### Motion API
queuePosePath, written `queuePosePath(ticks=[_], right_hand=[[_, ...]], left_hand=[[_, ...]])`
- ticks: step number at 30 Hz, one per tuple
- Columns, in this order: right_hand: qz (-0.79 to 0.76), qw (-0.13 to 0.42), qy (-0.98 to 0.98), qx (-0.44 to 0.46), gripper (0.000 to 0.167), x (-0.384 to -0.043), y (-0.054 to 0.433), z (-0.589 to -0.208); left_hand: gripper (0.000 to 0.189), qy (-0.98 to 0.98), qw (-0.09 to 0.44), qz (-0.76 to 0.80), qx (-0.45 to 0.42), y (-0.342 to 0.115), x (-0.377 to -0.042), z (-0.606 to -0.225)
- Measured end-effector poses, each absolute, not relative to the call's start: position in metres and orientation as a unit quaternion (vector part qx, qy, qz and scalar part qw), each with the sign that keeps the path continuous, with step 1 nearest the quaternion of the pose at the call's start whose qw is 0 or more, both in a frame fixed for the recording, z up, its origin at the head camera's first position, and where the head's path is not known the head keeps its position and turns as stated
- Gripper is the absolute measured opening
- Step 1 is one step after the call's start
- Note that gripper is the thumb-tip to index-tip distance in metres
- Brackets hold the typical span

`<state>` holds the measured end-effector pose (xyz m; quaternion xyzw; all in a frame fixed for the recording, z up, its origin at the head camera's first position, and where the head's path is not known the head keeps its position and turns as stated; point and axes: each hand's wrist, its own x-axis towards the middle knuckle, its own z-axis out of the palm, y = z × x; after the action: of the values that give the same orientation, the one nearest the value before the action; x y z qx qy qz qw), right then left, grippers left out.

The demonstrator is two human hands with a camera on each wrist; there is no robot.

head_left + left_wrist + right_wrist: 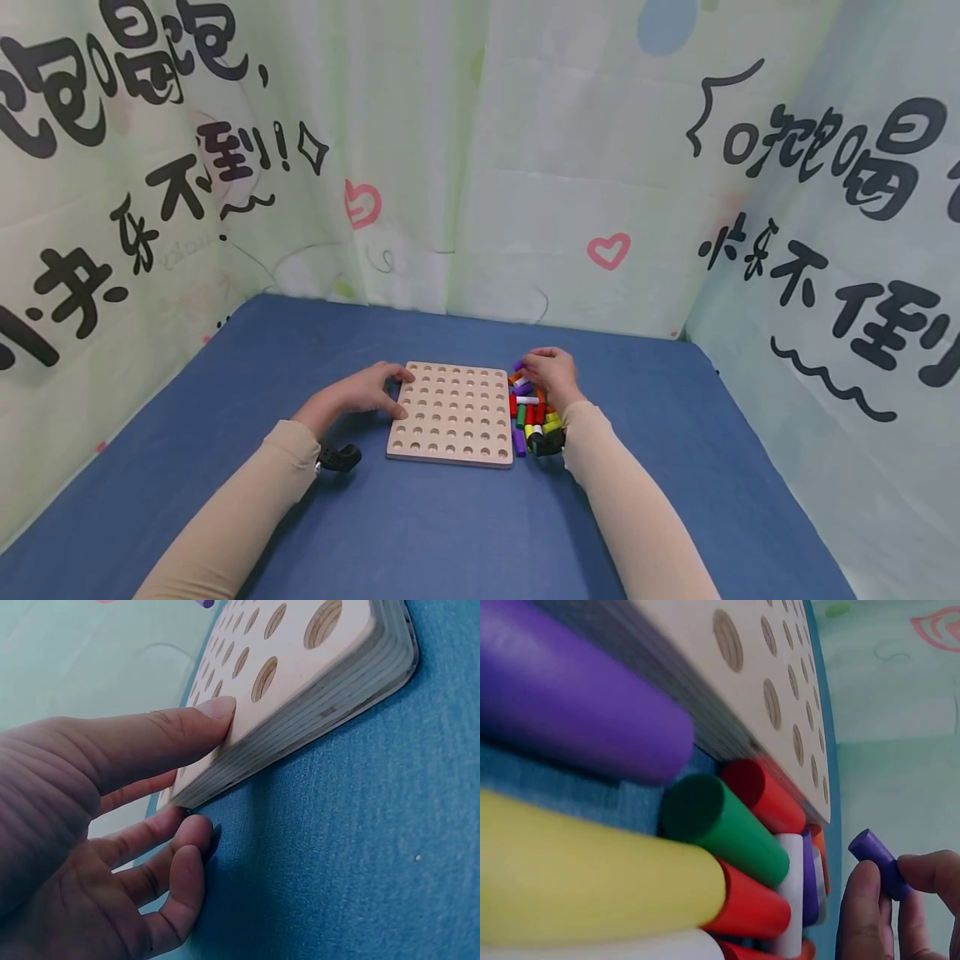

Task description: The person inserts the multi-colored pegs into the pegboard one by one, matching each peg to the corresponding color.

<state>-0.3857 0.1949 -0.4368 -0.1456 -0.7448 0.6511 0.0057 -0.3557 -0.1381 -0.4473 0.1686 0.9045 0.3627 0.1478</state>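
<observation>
Currently | right hand (553,373) pinches purple peg (874,852) | long axis slanted, free end leftward | left hand (366,389) relaxed, touching board (446,458)

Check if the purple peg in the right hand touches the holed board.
Apart. The right wrist view shows pale curtain between the purple peg pinched in the right hand and the holed board.

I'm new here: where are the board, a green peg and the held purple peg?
Board (461,412), head view: top, between holes.
Green peg (742,834), right wrist view: curved side.
Held purple peg (885,865), right wrist view: side.
</observation>
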Motion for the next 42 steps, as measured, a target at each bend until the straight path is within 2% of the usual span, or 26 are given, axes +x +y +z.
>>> queuePosePath(ticks=[14, 42], right_hand=[[0.664, -0.019, -0.732, -0.152, 0.027, -0.387, 0.183, -0.448], [0.576, 0.039, -0.812, -0.083, 0.02, -0.381, 0.176, -0.447]], left_hand=[[0.066, 0.906, 0.149, 0.365, 0.155, -0.135, -0.353, -0.45], [0.066, 0.905, 0.153, 0.361, 0.163, -0.137, -0.355, -0.449]])
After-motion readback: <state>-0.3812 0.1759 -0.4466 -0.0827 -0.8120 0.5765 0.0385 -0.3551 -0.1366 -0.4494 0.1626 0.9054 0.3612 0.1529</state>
